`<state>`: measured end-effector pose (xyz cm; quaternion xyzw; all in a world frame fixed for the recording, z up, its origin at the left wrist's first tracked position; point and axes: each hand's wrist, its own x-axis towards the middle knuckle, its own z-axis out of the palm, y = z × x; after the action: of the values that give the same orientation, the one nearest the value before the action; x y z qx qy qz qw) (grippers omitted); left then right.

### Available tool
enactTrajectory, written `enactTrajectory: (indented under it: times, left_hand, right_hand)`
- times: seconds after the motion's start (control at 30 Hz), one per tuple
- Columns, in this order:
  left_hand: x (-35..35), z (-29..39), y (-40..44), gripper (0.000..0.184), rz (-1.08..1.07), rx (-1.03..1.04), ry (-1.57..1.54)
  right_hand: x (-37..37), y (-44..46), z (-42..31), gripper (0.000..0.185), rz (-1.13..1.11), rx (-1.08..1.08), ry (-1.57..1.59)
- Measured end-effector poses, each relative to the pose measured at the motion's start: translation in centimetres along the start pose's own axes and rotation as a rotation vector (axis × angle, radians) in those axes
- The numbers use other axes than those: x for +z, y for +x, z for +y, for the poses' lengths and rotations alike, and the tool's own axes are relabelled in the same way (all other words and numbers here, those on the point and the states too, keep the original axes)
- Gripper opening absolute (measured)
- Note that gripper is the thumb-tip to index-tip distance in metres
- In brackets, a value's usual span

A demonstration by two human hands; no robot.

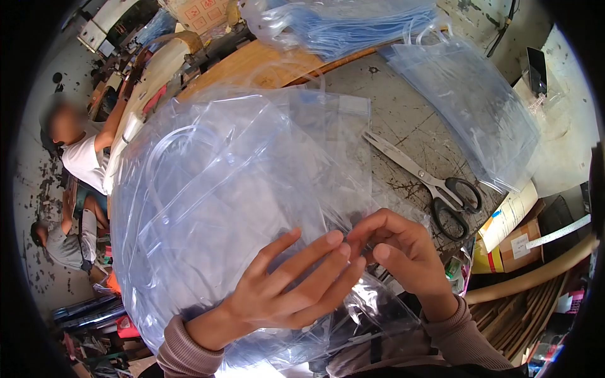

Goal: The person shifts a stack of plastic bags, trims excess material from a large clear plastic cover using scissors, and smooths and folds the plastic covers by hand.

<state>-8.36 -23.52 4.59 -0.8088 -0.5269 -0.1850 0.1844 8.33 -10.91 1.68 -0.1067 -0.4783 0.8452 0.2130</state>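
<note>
My left hand (296, 290) is over a pile of clear plastic bags (189, 208), back upward and fingers stretched out and slightly spread. Close to its fingertips is my right hand (403, 252), its fingers curled in toward the thumb. Whether something thin sits between those curled fingers cannot be made out. The top bag has a looped tube-like plastic handle (154, 167). Beyond my right hand, scissors (419, 173) with black handles lie on the scratched table (394, 94), blades slightly apart and pointing away to the left.
A flat stack of clear bags (469, 104) lies at the right, and a larger bluish stack (353, 28) at the back. Right of the table are a cardboard box (523, 246) and a curved tan tube (535, 280). Two people (82, 148) (63, 246) are at the left.
</note>
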Motion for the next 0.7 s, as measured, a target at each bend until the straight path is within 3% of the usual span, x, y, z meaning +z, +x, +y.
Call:
enactTrajectory:
  times: [0.33,0.57,0.7]
  left_hand:
    - [0.22,-0.12,0.59,0.028,0.075,0.017,0.120]
    - [-0.10,-0.43,0.31,0.011,0.182,0.063,0.126]
    - [0.03,-0.29,0.23,0.011,0.204,0.023,0.143]
  right_hand:
    - [0.01,0.16,0.49,0.022,-0.006,-0.041,-0.046]
    - [0.14,0.18,0.44,0.017,0.068,0.048,-0.038]
    - [-0.01,0.28,1.02,0.014,0.099,-0.041,-0.058]
